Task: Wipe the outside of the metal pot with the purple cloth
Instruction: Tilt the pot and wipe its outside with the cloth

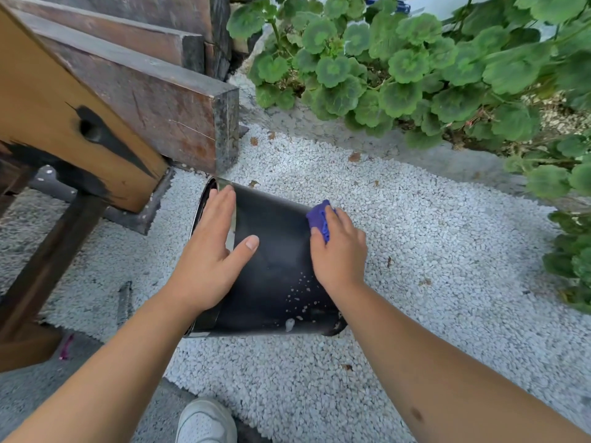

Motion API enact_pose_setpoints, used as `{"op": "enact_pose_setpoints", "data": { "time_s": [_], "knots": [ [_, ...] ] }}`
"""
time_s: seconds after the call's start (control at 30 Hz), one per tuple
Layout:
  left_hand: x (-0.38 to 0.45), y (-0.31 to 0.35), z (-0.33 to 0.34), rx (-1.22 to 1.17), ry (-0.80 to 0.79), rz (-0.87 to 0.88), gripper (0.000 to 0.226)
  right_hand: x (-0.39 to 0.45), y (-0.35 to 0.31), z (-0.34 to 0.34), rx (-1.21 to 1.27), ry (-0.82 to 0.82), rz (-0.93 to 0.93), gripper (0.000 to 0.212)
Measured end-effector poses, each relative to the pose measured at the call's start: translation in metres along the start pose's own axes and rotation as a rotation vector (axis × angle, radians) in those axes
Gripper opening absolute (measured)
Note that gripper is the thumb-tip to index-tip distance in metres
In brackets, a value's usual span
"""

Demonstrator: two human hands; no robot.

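A: Fingers first. Right hand [339,251]: fingers curled over the purple cloth [319,220], bunching it against the far right end of the metal pot [275,266]. Only a small fold of cloth shows past the knuckles.

B: And the left hand [212,247]?

A: Flat. 4 fingers straight and close together, reaching to the shiny rim band, thumb spread wide onto the dark wall. It presses, it does not grip. Looks like a steadying hold.

B: Pot position?

A: On its side on the white gravel [415,266], open mouth pointing left toward the wooden beams [144,100], base end to the right. Both hands rest on the upper curve.

B: Progress?

A: Hard to call closely. The upper wall between the hands reads dark and fairly even. Lower right, near the base, pale specks and 1 larger whitish blob sit on the surface, so that patch seems unwiped. The underside against the gravel is hidden; cannot tell its state.

B: So, underway?

A: My judgement: wiping is in hand, not finished. Left to do: the speckled lower band, the rim area under the left palm, and whatever faces down, which would need the pot rolled.

B: Surroundings?

A: Green leafy plants [399,65] beyond the gravel, 1 white shoe [204,423] at the bottom edge.
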State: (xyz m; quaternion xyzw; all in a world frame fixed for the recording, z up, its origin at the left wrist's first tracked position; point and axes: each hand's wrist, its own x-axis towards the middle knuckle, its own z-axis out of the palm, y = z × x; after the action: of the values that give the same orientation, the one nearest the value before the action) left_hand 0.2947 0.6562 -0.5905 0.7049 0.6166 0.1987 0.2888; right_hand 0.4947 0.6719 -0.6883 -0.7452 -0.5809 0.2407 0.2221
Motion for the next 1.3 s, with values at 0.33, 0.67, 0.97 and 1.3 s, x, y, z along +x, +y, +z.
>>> {"op": "enact_pose_setpoints", "data": {
  "time_s": [0.33, 0.67, 0.97, 1.3],
  "knots": [
    [-0.018, -0.01, 0.006, -0.091, 0.222, 0.081, 0.065, -0.022, -0.062, -0.011, 0.109, 0.059, -0.172, 0.06],
    [-0.026, -0.028, 0.005, -0.098, 0.078, 0.051, 0.09, -0.051, -0.074, 0.005, 0.087, 0.064, -0.443, 0.047],
    [-0.016, -0.028, -0.001, -0.059, 0.095, -0.099, 0.082, -0.026, -0.002, 0.006, -0.024, 0.081, -0.172, 0.047],
    [-0.034, -0.025, 0.001, -0.174, 0.045, 0.13, 0.074, -0.018, 0.022, 0.0, 0.005, 0.066, -0.026, 0.047]
  ]
}}
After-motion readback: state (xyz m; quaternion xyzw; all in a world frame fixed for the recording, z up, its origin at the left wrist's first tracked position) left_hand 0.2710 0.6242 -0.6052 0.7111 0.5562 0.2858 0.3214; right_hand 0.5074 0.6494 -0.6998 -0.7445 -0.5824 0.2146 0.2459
